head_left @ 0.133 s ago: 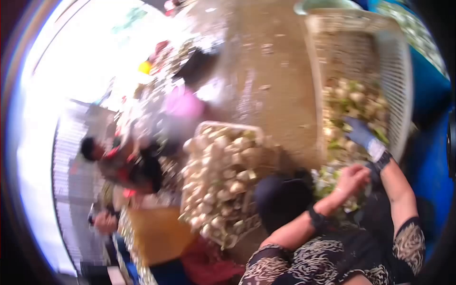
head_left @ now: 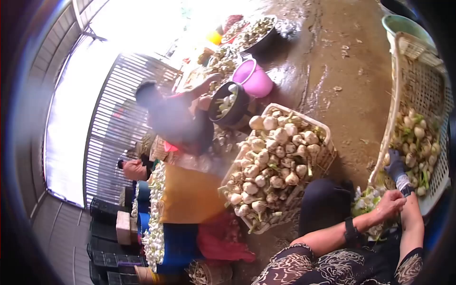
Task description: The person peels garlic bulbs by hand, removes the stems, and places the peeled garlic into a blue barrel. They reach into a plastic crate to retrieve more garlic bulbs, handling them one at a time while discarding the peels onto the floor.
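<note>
My right hand (head_left: 395,166), in a dark blue-grey glove, reaches down among garlic bulbs (head_left: 414,130) with green stems in a long pale plastic crate (head_left: 385,137). Its fingers are spread against the bulbs, their tips partly hidden. My bare left hand (head_left: 391,203) is closed, fingers curled, beside my right wrist. What it holds, if anything, does not show. Beneath the left hand lies a pile of pale leafy trimmings (head_left: 368,202). A dark band is on each wrist.
Left of my knee (head_left: 325,204) stands a crate heaped with garlic bulbs (head_left: 273,161). Beyond it are a pink bucket (head_left: 254,78), a black tub (head_left: 228,104) and a blurred co-worker (head_left: 175,118). A green basin (head_left: 408,28) stands at upper right. The brown floor (head_left: 342,80) looks wet.
The whole view has swung, so the crates and my arms appear further right. My gloved hand sits closer to the crate's near side wall. My left hand stays closed by the right wrist.
</note>
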The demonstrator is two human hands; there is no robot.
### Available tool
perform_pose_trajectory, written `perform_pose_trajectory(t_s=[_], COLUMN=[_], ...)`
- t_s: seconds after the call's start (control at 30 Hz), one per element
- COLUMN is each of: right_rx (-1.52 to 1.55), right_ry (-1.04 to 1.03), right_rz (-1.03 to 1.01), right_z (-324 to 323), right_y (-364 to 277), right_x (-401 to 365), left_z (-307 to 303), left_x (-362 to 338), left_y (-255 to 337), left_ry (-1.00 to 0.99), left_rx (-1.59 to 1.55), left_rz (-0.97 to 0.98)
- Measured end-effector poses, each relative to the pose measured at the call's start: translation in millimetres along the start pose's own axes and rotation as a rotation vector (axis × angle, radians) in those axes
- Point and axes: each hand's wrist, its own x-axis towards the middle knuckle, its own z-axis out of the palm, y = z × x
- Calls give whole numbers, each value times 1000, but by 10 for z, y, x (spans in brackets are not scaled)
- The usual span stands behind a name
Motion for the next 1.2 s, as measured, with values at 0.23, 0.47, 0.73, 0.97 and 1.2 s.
perform_pose_trajectory(t_s=[0.23, 0.47, 0.73, 0.97, 1.2], right_rx=[489, 237, 249, -267, -58], right_ry=[206, 464, 311, 354, 729], right_rz=[-152, -438, -430, 35, -188], right_z=[-1541, -2328, -2538, -2821, -2836], right_y=[1842, 167, -323, 274, -196], right_x=[593, -523, -1361, -1797, -2058], left_z=[517, 315, 365, 690, 879], left_x=[1030, 1080, 628, 539, 543], left_y=[56, 222, 485, 386, 283], left_ry=[-87, 118, -306, -354, -284], left_rx=[-340, -247, -359, -334, -158], left_rz=[333, 414, 281, 453, 560])
